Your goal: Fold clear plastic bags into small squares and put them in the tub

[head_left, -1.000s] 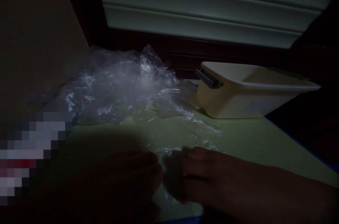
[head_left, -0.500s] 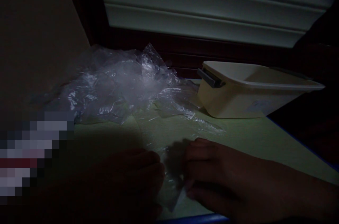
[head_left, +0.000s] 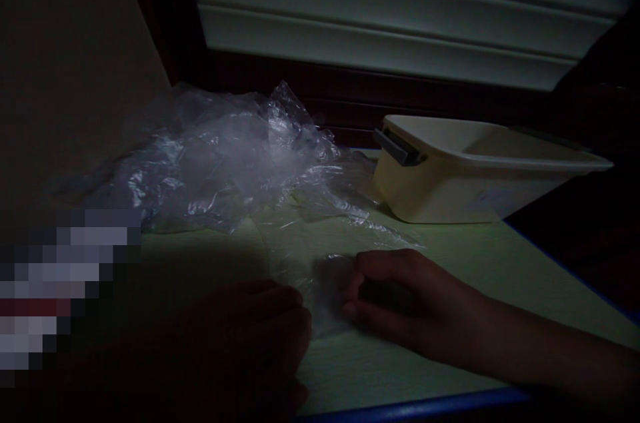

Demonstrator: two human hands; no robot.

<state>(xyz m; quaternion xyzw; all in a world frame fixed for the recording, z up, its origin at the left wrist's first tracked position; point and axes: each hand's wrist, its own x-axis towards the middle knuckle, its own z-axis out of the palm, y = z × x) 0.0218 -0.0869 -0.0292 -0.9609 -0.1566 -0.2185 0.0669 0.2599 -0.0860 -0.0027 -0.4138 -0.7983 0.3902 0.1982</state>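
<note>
A thin clear plastic bag [head_left: 333,313] lies flat on the table between my two hands. My right hand [head_left: 400,296] curls over its right side, thumb and index finger pinched together at the film. On the left, my left hand [head_left: 265,316] is in deep shadow with its fingers curled in; the film runs up to its fingertips, and its thumb is barely visible lower down. Behind both hands, a crumpled heap of clear plastic bags [head_left: 225,150] spreads over the table, its loose edge trailing toward my right hand.
At the back right of the pale green table [head_left: 400,370] stands a cream plastic bin [head_left: 440,190] with a grey handle clip. The table has a blue edge [head_left: 425,406]. A dark-framed slatted panel [head_left: 375,16] rises behind. Light is dim, and the lower left is pixelated.
My right hand has moved slightly up and away from me, its fingers now in a pinch. The near corner of the film shifted up with it. My left hand stayed put.
</note>
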